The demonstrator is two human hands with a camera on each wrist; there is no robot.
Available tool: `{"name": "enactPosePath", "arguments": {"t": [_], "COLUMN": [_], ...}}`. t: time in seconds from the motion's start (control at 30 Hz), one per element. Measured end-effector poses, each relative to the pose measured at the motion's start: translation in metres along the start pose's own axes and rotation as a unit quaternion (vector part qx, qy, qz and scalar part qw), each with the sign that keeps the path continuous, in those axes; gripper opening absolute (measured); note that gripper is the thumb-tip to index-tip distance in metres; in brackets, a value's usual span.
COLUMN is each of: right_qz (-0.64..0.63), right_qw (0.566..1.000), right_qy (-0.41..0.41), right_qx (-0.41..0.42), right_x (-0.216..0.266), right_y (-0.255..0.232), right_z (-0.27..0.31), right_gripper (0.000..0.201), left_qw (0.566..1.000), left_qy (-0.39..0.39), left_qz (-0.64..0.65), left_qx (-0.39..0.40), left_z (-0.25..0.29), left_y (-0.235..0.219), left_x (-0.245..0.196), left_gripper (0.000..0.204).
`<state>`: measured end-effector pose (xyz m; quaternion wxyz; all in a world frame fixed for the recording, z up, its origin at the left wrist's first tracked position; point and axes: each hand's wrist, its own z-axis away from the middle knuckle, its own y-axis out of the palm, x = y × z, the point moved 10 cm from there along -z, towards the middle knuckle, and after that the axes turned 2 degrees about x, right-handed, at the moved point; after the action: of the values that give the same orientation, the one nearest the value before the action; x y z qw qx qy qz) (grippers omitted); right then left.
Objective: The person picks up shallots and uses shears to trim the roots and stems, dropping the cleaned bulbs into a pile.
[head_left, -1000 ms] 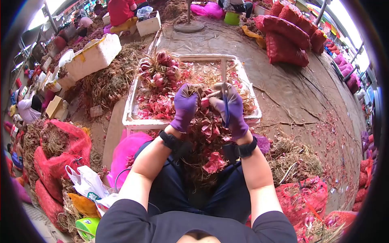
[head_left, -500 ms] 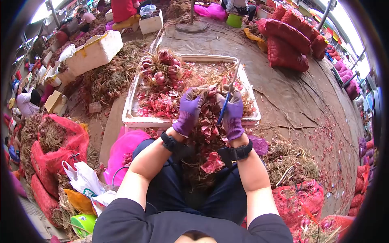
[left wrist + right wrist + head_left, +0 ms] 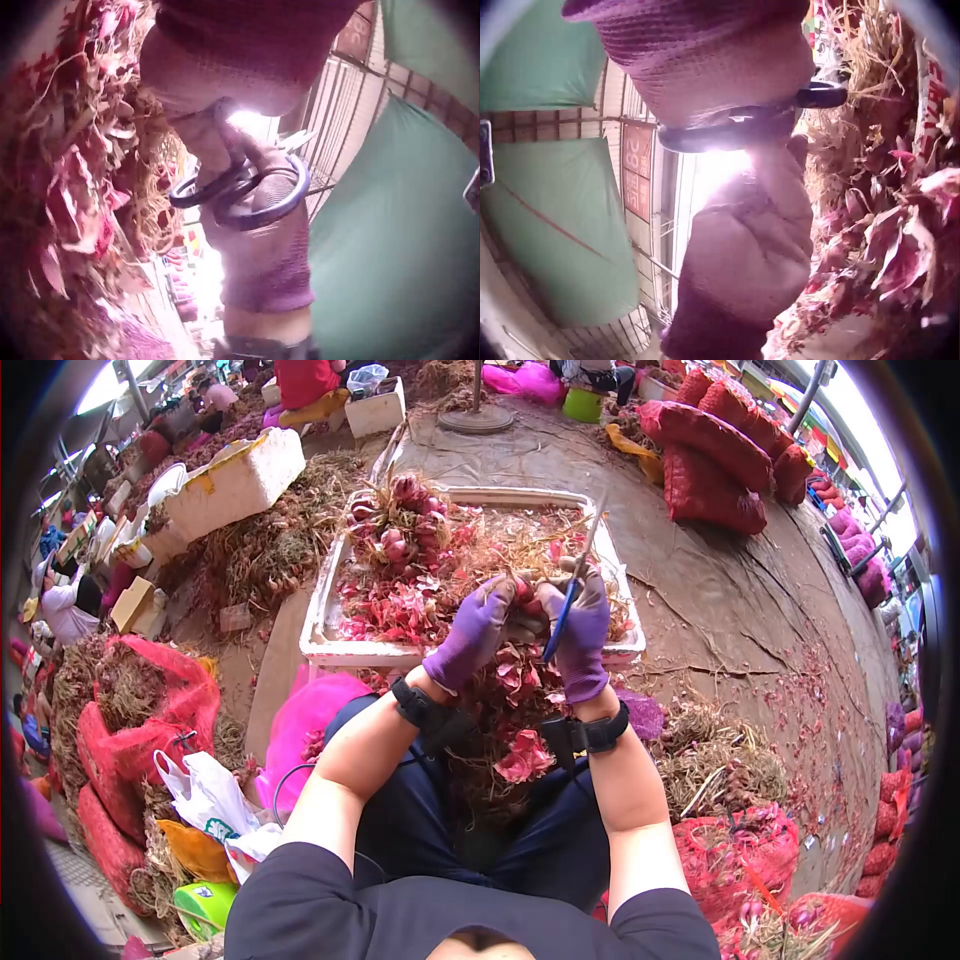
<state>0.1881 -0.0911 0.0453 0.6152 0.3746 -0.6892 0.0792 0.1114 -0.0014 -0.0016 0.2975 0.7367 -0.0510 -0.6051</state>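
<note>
Both hands wear purple gloves and meet over the front of a white foam tray [image 3: 322, 650]. A small red onion [image 3: 525, 592] sits at the fingertips between them, pinched by the left hand [image 3: 475, 632], with the right hand's fingers at its other side. The right hand [image 3: 585, 632] also holds scissors [image 3: 563, 622], blue handles against the palm and blades pointing up and away. Their loop handles [image 3: 262, 217] hang at the right hand in the left wrist view. In the right wrist view the gloved left hand [image 3: 742, 255] covers the onion.
A bunch of red onions [image 3: 400, 540] lies at the tray's back left among loose skins [image 3: 400, 610]. More skins and dry roots pile on the lap. Red mesh sacks [image 3: 740, 850] stand at the right and left, near a white plastic bag [image 3: 205, 795].
The left hand has shifted right toward the right hand, and the onion now shows between the fingertips. The scissors have tilted, their tips leaning further right.
</note>
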Motion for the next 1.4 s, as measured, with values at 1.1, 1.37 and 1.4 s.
{"name": "enactPosePath", "arguments": {"t": [1.1, 1.37, 1.4], "right_qz": [0.022, -0.095, -0.100], "right_qw": [0.984, 0.989, 0.988], "right_qy": [0.171, 0.108, 0.115], "right_qx": [0.046, -0.037, -0.023], "right_x": [-0.029, -0.002, -0.008], "right_y": [-0.049, -0.088, -0.093], "right_z": [-0.017, -0.034, -0.039], "right_gripper": [0.028, 0.018, 0.022], "left_qw": [0.954, 0.803, 0.758], "left_qy": [-0.160, -0.339, -0.290], "left_qz": [0.185, -0.331, -0.428], "left_qx": [0.172, 0.363, 0.397], "left_z": [0.025, 0.074, 0.076], "left_y": [0.019, 0.048, 0.048], "left_x": [-0.016, 0.040, 0.049], "left_gripper": [0.016, 0.027, 0.026]}}
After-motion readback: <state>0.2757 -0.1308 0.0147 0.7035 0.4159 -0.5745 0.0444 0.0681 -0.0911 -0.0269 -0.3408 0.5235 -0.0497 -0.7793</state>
